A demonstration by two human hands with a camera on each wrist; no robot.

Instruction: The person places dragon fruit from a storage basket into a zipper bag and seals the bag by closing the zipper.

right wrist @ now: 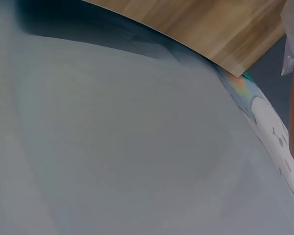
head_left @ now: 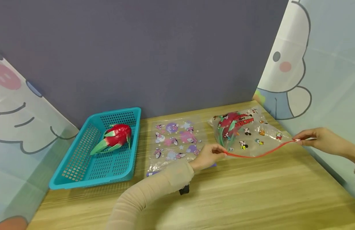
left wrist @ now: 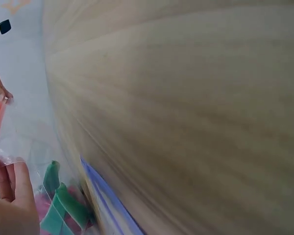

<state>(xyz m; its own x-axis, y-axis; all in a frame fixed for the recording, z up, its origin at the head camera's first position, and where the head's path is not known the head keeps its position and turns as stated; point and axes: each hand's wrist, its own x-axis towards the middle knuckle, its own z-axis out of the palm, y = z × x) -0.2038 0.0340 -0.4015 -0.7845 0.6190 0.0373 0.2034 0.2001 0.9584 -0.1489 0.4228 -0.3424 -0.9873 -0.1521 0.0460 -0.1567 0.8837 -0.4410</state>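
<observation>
A clear zip bag [head_left: 253, 135] printed with cartoon figures lies at the right of the table, its red zip strip toward me. Inside it is a red and green dragon fruit [head_left: 227, 124], partly hidden by the print. My left hand [head_left: 207, 156] pinches the left end of the red strip. At the strip's right end, my right hand [head_left: 321, 140] pinches the corner, and the strip sags between the two. In the left wrist view, green leaf tips [left wrist: 63, 205] show through the plastic beside the left hand [left wrist: 12, 196].
A second clear bag [head_left: 174, 140] with purple and pink prints lies flat, partly under my left arm. To the left stands a blue-green basket [head_left: 131, 169] holding another dragon fruit [head_left: 118, 135]. A dark panel [head_left: 165, 57] rises behind the wooden table [head_left: 237, 195].
</observation>
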